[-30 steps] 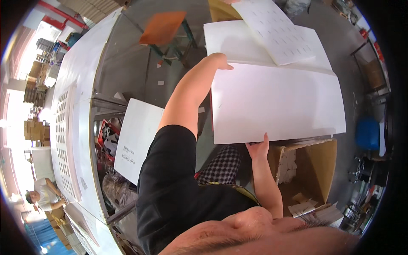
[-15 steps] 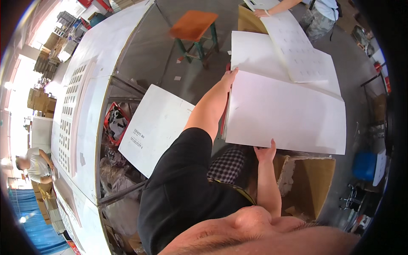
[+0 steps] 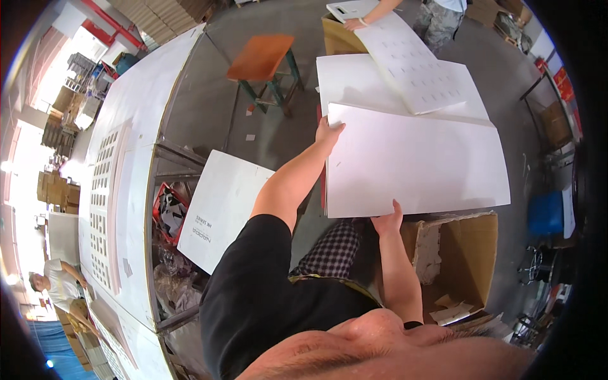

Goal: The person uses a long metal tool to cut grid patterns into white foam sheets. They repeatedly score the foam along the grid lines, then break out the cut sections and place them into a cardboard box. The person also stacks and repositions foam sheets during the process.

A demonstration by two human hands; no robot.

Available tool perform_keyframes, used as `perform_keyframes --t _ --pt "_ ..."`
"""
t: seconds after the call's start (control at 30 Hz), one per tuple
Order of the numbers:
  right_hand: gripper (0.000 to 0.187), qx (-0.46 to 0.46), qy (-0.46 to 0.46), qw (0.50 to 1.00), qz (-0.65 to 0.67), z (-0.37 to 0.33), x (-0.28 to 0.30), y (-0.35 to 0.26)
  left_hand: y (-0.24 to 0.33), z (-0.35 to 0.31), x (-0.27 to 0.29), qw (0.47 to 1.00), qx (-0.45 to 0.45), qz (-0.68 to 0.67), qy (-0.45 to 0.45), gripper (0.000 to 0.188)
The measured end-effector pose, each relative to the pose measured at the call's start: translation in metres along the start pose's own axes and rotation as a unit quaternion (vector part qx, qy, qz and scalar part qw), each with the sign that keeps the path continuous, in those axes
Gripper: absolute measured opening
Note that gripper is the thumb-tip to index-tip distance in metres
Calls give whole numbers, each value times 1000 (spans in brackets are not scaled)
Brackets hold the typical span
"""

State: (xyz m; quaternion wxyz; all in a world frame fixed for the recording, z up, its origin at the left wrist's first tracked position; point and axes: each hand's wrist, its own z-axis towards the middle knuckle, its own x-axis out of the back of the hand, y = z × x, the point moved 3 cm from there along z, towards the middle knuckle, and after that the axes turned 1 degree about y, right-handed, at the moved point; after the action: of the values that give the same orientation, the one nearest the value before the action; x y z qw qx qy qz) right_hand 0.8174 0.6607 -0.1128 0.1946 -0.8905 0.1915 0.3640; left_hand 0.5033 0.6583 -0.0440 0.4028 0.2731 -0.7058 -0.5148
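Sheet handling is mid-step: large white board is lifted flat over the open cardboard box, not set down yet. Left hand grips its far-left edge with fingers curled over; right hand pinches the near edge.

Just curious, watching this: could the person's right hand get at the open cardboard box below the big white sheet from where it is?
Probably yes. The right hand grips the lower edge of the big white sheet, and the open cardboard box sits just beside it with nothing between. It would have to let go of the sheet first, leaving it to the left hand.
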Motion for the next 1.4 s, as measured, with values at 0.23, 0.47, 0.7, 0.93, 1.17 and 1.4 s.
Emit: perform_keyframes --t 0.23,0.47,0.7,0.93,1.17,1.4 --pt "63 12 45 999 -16 -6 6 -5 61 -36 -4 995 -63 73 35 47" --pt "69 182 -1 960 -211 -96 -56 -31 83 -71 3 995 -90 41 30 42" --pt "53 400 -99 603 -683 29 -116 -170 65 -118 23 996 -71 0 58 41" --pt "52 510 2 360 -781 139 -161 -247 84 -156 46 988 -117 40 88 39" --pt "42 351 -52 275 -894 161 -218 -267 64 -168 85 983 -140 -102 66 38" --pt "39 335 -127 288 -888 190 -221 -250 61 -167 97 986 -114 -108 59 38"
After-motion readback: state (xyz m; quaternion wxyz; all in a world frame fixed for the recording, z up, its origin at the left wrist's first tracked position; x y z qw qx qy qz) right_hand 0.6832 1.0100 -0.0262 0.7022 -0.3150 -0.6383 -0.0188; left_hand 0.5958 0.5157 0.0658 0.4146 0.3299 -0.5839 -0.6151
